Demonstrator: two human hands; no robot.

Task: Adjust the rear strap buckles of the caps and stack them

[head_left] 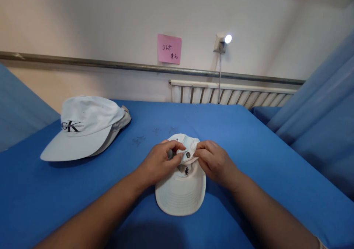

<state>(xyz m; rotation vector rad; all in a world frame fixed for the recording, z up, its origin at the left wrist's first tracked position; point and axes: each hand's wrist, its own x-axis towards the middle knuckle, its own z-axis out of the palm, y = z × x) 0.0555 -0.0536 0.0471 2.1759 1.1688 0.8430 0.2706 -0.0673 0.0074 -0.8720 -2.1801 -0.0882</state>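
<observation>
A small white cap (181, 190) lies on the blue table (249, 149), its brim towards me and a small dark logo on its front. My left hand (160, 162) is closed, pinching the cap's crown and its strap with a metal snap. My right hand (211, 160) is closed too, pinching the other end of that strap at the crown. The two hands nearly meet over the cap.
A stack of larger white caps (85, 129) with a black logo sits at the back left of the table. Behind are a wall rail (110, 64), a pink note (169, 49), a plug-in light (224, 41) and a radiator (229, 94). Blue curtains (323, 109) hang at both sides.
</observation>
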